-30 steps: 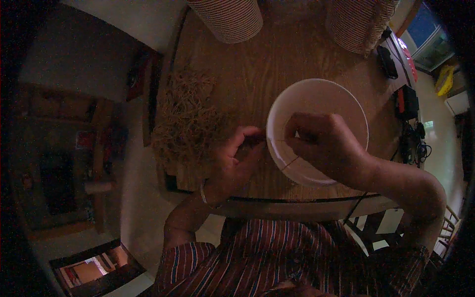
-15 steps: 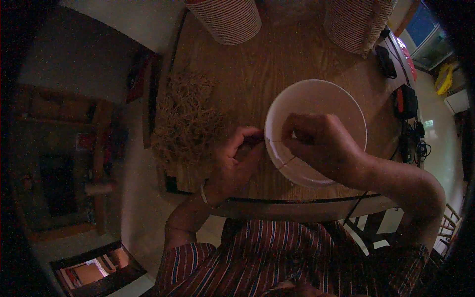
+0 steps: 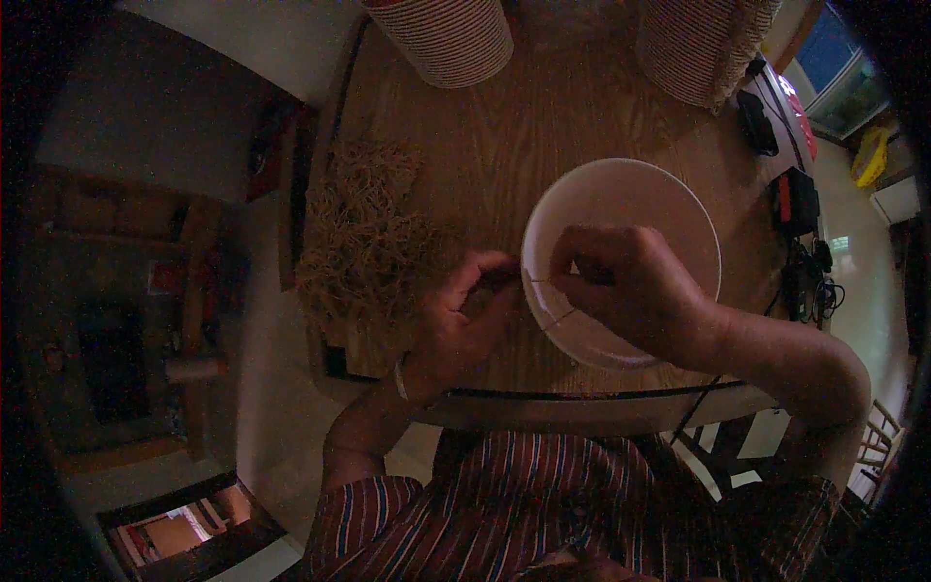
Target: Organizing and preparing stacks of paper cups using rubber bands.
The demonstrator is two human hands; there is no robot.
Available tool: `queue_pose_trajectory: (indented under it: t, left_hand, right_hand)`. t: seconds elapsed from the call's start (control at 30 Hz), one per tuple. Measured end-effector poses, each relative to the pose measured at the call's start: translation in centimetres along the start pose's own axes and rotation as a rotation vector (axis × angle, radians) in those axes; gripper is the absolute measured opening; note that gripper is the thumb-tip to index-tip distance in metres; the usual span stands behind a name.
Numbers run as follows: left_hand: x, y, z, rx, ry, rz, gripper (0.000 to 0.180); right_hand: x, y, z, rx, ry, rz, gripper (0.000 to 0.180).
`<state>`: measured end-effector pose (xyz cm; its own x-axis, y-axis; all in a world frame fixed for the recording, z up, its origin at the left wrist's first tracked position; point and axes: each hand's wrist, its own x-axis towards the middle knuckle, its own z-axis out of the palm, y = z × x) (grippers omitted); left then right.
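A round white tub [image 3: 679,194] with its open mouth facing up stands in front of me on the table. Inside its mouth, by the left rim, my right hand [image 3: 630,281] is closed in a pinch on a thin string [image 3: 560,320]; lengths of it run from the fingers across the rim. My left hand [image 3: 467,315] is at the tub's outer left side, fingers curled together at the wall. Dim light hides what its fingertips grip. Left of it lies a loose, tangled heap of tan cord [image 3: 369,228].
Two string-wrapped tubs stand at the far edge, one at the middle [image 3: 451,44] and one at the right [image 3: 698,53]. Along the table's right side are a black and red box [image 3: 795,199], a dark device [image 3: 756,121] and coiled cables [image 3: 826,296]. The wooden tabletop [image 3: 495,145] lies between.
The tub has shifted very slightly to the right and nearer to me. Both hands keep nearly the same pose, the right one still pinching the string.
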<state>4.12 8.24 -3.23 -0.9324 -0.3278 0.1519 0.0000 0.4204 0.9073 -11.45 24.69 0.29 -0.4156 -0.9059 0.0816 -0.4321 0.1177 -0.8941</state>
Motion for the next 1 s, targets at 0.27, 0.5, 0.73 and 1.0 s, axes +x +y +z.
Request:
queue_pose_trajectory:
  t: [0.27,0.5,0.73,1.0]
  left_hand:
    - [-0.1,0.2,0.0,-0.013,-0.002,-0.055,0.025]
    - [0.0,0.1,0.0,0.095,0.017,0.038,0.025]
    - [0.2,0.1,0.2,0.159,0.032,0.048,0.021]
    - [0.5,-0.1,0.1,0.067,-0.016,0.011,0.020]
  right_hand:
    - [0.2,0.1,0.1,-0.009,-0.004,0.002,0.007]
    - [0.2,0.3,0.4,0.001,-0.018,0.032,0.005]
    - [0.3,0.1,0.3,-0.047,-0.024,0.034,0.006]
    - [0.4,1.1,0.8,0.055,-0.019,0.056,0.005]
